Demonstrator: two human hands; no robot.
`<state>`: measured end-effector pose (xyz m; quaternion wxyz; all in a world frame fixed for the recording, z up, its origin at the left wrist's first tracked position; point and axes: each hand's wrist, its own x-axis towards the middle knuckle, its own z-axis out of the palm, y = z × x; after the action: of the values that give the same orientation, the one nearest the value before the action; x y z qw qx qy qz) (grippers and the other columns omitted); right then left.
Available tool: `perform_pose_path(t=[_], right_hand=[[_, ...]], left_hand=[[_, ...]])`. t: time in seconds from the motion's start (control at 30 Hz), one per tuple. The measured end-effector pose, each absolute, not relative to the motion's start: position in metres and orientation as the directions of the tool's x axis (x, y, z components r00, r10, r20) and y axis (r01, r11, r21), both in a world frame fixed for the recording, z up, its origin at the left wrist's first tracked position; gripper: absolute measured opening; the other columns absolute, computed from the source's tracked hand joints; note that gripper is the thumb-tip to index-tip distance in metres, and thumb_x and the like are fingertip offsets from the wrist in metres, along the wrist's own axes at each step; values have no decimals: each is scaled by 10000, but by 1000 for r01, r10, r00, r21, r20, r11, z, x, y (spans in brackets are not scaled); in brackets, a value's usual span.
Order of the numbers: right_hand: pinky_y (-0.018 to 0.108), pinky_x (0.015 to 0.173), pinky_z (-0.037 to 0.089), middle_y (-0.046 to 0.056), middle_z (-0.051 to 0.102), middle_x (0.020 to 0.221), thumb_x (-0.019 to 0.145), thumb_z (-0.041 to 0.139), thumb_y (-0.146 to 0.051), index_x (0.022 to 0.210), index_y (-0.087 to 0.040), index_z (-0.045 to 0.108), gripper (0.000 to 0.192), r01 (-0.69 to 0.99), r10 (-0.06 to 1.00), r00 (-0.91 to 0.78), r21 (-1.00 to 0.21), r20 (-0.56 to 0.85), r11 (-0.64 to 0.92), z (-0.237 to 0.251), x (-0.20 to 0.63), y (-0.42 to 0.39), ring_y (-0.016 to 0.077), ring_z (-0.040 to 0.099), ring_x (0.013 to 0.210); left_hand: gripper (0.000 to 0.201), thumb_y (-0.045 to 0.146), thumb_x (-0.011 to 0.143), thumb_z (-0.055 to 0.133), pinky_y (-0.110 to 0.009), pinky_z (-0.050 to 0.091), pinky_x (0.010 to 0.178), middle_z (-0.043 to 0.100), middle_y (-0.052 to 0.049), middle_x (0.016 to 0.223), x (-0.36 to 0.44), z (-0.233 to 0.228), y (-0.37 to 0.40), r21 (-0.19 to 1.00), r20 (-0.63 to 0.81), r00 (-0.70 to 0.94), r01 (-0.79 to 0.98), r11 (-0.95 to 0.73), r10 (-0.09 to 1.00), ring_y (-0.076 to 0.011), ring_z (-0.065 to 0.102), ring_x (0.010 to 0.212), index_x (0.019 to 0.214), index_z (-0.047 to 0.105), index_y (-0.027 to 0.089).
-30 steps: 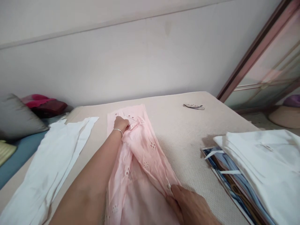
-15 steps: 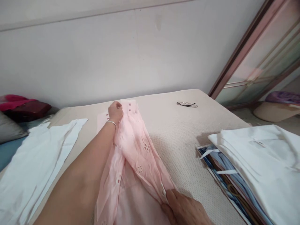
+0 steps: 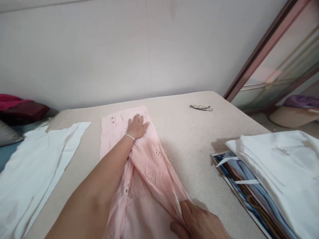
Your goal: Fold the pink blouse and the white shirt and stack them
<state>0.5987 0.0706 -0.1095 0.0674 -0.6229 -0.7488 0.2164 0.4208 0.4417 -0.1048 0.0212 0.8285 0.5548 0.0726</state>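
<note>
A pink garment (image 3: 152, 159) with cut-out flower embroidery lies lengthwise in front of me, its lower end running out of view. My left hand (image 3: 137, 127), a silver bangle at its wrist, rests flat on the upper part with fingers spread. Lower down on the right edge, my right hand (image 3: 196, 219) pinches the cloth between thumb and fingers. The fabric between the two hands is folded and wrinkled.
White cloth (image 3: 45, 159) is spread on the left of the beige bed (image 3: 189, 132). Eyeglasses (image 3: 201, 108) lie toward the back. A folded white garment (image 3: 281, 166) tops a flat bag (image 3: 245, 191) at right. A wall stands behind.
My left hand has let go of the pink garment's top edge and moved right, now lying flat on it. My right hand has stayed at the side edge.
</note>
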Motion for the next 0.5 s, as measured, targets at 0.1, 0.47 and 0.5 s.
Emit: perform_pose_path(t=[0.1, 0.47, 0.5], right_hand=[[301, 560, 336, 54, 711, 819, 946, 542, -315, 851, -225, 575, 135, 883, 953, -210, -461, -217, 90, -88, 600, 72, 218, 677, 687], [291, 610, 314, 42, 715, 787, 1029, 477, -293, 755, -212, 656, 338, 876, 911, -103, -470, -399, -107, -49, 605, 72, 182, 645, 742], [296, 609, 316, 48, 718, 784, 1029, 477, -299, 758, -214, 668, 342, 892, 910, -99, -441, -402, -98, -50, 604, 72, 191, 652, 741]], left_hand=[[634, 534, 1012, 295, -587, 164, 1189, 204, -197, 1666, 419, -92, 437, 136, -39, 377, 920, -369, 925, -338, 180, 1536, 1512, 378, 153], [714, 574, 1002, 310, -583, 209, 1171, 285, -273, 1612, 417, -102, 335, 59, 76, 394, 915, -398, 916, -401, 239, 1499, 1479, 404, 51], [734, 574, 1002, 311, -587, 187, 1180, 254, -273, 1626, 417, -107, 332, 49, 104, 392, 916, -399, 914, -400, 211, 1511, 1510, 362, 47]])
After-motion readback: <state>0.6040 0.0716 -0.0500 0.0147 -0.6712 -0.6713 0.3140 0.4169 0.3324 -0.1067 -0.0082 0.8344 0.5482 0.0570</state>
